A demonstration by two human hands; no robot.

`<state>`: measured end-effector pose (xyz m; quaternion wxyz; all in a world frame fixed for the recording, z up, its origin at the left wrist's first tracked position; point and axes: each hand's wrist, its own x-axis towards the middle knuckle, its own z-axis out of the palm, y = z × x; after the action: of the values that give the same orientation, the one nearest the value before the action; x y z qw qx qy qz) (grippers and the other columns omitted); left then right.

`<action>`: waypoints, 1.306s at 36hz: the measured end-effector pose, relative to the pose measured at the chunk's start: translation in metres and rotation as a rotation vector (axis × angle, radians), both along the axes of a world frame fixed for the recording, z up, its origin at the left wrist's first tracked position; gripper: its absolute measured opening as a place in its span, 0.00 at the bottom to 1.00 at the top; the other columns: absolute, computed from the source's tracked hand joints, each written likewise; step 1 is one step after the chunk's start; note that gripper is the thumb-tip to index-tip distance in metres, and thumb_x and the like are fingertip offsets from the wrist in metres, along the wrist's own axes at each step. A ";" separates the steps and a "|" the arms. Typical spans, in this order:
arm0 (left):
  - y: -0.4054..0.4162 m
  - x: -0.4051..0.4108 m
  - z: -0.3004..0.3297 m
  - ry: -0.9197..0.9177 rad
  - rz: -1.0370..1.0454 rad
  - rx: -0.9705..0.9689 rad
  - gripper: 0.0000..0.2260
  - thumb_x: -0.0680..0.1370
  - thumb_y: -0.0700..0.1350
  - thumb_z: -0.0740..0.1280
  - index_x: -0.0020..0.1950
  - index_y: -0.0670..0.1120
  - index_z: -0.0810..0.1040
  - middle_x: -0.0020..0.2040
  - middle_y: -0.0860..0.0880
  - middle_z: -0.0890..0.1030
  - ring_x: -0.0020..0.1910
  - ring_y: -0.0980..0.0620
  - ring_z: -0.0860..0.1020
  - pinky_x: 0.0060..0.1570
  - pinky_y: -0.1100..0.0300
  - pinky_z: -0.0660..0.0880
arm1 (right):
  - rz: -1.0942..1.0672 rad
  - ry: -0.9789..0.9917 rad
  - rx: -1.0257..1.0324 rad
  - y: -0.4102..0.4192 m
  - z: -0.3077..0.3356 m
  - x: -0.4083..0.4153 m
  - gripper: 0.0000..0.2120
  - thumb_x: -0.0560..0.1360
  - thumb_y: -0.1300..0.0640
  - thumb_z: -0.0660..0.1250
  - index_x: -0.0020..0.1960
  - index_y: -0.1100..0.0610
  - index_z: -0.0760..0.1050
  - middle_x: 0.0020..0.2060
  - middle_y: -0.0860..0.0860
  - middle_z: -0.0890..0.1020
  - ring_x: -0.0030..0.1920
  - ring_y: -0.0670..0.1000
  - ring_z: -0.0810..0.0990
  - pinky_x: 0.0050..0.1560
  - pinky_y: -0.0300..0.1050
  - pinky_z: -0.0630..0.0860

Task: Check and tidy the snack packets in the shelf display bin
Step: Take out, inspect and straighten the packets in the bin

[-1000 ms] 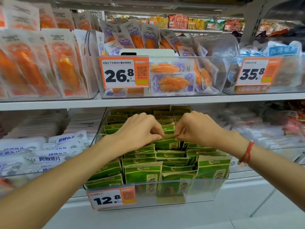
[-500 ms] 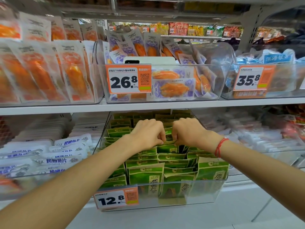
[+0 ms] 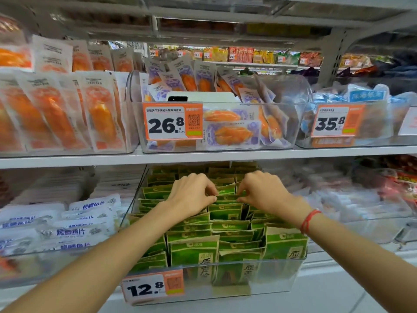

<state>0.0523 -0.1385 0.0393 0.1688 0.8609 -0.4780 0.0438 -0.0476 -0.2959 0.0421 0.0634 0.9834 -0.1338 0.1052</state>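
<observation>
Landmark is the clear display bin (image 3: 279, 279) on the lower shelf, carrying the 12.8 price tag (image 3: 153, 288) on its front wall; it is packed with green snack packets (image 3: 194, 251) standing upright in rows, front to back, some leaning; both hands reach into the bin's middle rows. Left hand (image 3: 191, 197) has fingers curled, thumb and fingertips pinching the top edge of one green packet (image 3: 225, 197); right hand (image 3: 261, 190) does the same on that packet's other end — both gripping, hands near each other but apart; a red string bracelet (image 3: 310, 220) sits on the right wrist.

Left of the bin: a clear tub (image 3: 33, 263) holding white packets with blue lettering (image 3: 70, 232), lying stacked and overlapping; right of the bin: another clear tub (image 3: 372, 224) with pale packets, too blurred to read.

Directly above the bin, on the upper shelf (image 3: 203, 155): a clear tub (image 3: 288, 127) tagged 26.8 (image 3: 172, 122), part full of purple-and-white packets (image 3: 232, 134) showing orange contents, some upright at the back, two lying flat against the front wall; a white card (image 3: 203, 97) stands inside it. Above-left of the bin: a tub of white packets with orange contents (image 3: 99, 111), upright and tightly packed. Above-right of the bin: a tub tagged 35.8 (image 3: 337, 120) with blue-and-white packets (image 3: 365, 94) — contents otherwise unclear.
</observation>
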 end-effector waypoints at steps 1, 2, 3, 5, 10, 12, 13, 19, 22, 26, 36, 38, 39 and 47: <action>-0.001 0.000 0.000 -0.007 0.007 -0.010 0.10 0.79 0.51 0.68 0.58 0.53 0.83 0.58 0.53 0.82 0.55 0.55 0.80 0.51 0.61 0.73 | 0.003 -0.010 0.003 0.000 -0.002 0.001 0.11 0.76 0.47 0.69 0.57 0.47 0.81 0.56 0.48 0.81 0.56 0.53 0.79 0.50 0.46 0.73; -0.001 0.000 0.000 -0.012 0.012 -0.016 0.09 0.79 0.50 0.68 0.58 0.53 0.83 0.58 0.52 0.83 0.55 0.55 0.80 0.53 0.59 0.74 | 0.010 -0.022 0.006 0.000 -0.002 0.000 0.11 0.76 0.48 0.68 0.57 0.47 0.81 0.56 0.48 0.81 0.56 0.53 0.79 0.49 0.45 0.72; -0.001 0.001 0.001 -0.016 0.015 -0.017 0.09 0.79 0.50 0.68 0.58 0.53 0.83 0.57 0.52 0.83 0.54 0.55 0.80 0.53 0.58 0.74 | 0.022 -0.033 0.007 0.000 -0.002 0.000 0.10 0.77 0.49 0.68 0.56 0.47 0.81 0.56 0.48 0.80 0.55 0.52 0.79 0.47 0.44 0.71; 0.000 0.001 0.002 -0.023 0.012 -0.014 0.09 0.79 0.50 0.68 0.57 0.53 0.83 0.56 0.52 0.84 0.53 0.55 0.80 0.51 0.59 0.74 | 0.047 -0.054 0.024 0.000 0.000 -0.003 0.09 0.77 0.50 0.68 0.55 0.48 0.82 0.55 0.46 0.81 0.55 0.51 0.79 0.46 0.42 0.68; 0.008 -0.001 0.009 -0.042 -0.019 -0.041 0.08 0.79 0.51 0.68 0.56 0.54 0.83 0.53 0.54 0.83 0.52 0.56 0.79 0.47 0.62 0.71 | 0.048 -0.159 0.117 -0.001 0.004 -0.015 0.06 0.76 0.51 0.69 0.50 0.48 0.84 0.52 0.43 0.83 0.53 0.49 0.80 0.48 0.44 0.72; 0.011 -0.002 0.011 -0.045 -0.028 -0.044 0.08 0.79 0.52 0.68 0.56 0.55 0.81 0.54 0.55 0.83 0.53 0.56 0.79 0.47 0.60 0.72 | 0.054 -0.209 0.163 0.001 0.005 -0.019 0.04 0.76 0.51 0.70 0.47 0.48 0.84 0.49 0.43 0.84 0.50 0.47 0.80 0.44 0.41 0.69; 0.012 -0.003 0.011 -0.038 -0.034 -0.043 0.09 0.78 0.53 0.68 0.57 0.56 0.81 0.55 0.55 0.82 0.54 0.55 0.79 0.49 0.59 0.74 | 0.062 -0.236 0.188 0.003 0.006 -0.021 0.04 0.75 0.50 0.70 0.46 0.47 0.84 0.48 0.43 0.84 0.48 0.47 0.80 0.43 0.42 0.69; 0.014 -0.009 0.010 -0.017 -0.028 -0.055 0.12 0.79 0.52 0.67 0.61 0.54 0.82 0.58 0.53 0.83 0.55 0.54 0.80 0.52 0.61 0.72 | 0.074 -0.229 0.329 0.008 0.010 -0.023 0.11 0.71 0.43 0.73 0.49 0.47 0.83 0.46 0.41 0.82 0.45 0.44 0.78 0.44 0.44 0.75; 0.019 -0.009 0.010 0.027 -0.008 -0.075 0.11 0.79 0.51 0.68 0.60 0.54 0.82 0.58 0.53 0.83 0.54 0.54 0.80 0.55 0.59 0.73 | 0.082 -0.150 0.449 0.007 0.013 -0.021 0.19 0.66 0.40 0.75 0.53 0.48 0.81 0.44 0.43 0.81 0.45 0.44 0.77 0.44 0.42 0.75; 0.023 -0.008 0.007 0.060 0.003 -0.096 0.11 0.78 0.52 0.68 0.60 0.54 0.82 0.58 0.53 0.83 0.53 0.54 0.80 0.49 0.63 0.70 | 0.044 -0.086 0.406 0.008 0.005 -0.013 0.24 0.66 0.43 0.77 0.59 0.49 0.78 0.44 0.44 0.78 0.46 0.47 0.77 0.42 0.41 0.70; 0.047 -0.004 0.023 0.083 0.080 -0.380 0.09 0.77 0.50 0.70 0.56 0.55 0.84 0.53 0.56 0.84 0.55 0.57 0.80 0.58 0.54 0.75 | -0.079 -0.139 0.475 0.002 -0.005 -0.008 0.29 0.63 0.45 0.80 0.57 0.53 0.71 0.44 0.46 0.79 0.47 0.49 0.78 0.47 0.48 0.77; 0.055 -0.008 0.022 0.046 0.100 -0.447 0.08 0.77 0.50 0.70 0.56 0.55 0.84 0.52 0.56 0.85 0.53 0.56 0.81 0.57 0.53 0.76 | -0.073 -0.136 0.514 -0.001 -0.005 -0.011 0.27 0.63 0.45 0.80 0.56 0.52 0.73 0.45 0.47 0.79 0.48 0.49 0.79 0.50 0.48 0.78; 0.059 -0.010 0.021 0.028 0.105 -0.486 0.08 0.77 0.49 0.71 0.55 0.55 0.84 0.51 0.56 0.85 0.51 0.57 0.81 0.57 0.53 0.77 | -0.062 -0.145 0.521 -0.002 -0.005 -0.013 0.26 0.63 0.45 0.79 0.56 0.52 0.74 0.46 0.47 0.79 0.49 0.48 0.79 0.51 0.48 0.78; 0.069 -0.029 0.023 -0.056 0.081 -0.778 0.09 0.75 0.46 0.73 0.55 0.52 0.84 0.46 0.55 0.85 0.43 0.61 0.80 0.48 0.59 0.78 | 0.262 -0.297 0.641 0.016 0.021 -0.026 0.24 0.68 0.52 0.77 0.62 0.53 0.75 0.56 0.48 0.81 0.56 0.46 0.79 0.61 0.45 0.75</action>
<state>0.0232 -0.0693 0.0626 0.4675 0.7494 -0.3956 0.2516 -0.0741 -0.2797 0.0629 -0.2817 0.9361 -0.0405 0.2067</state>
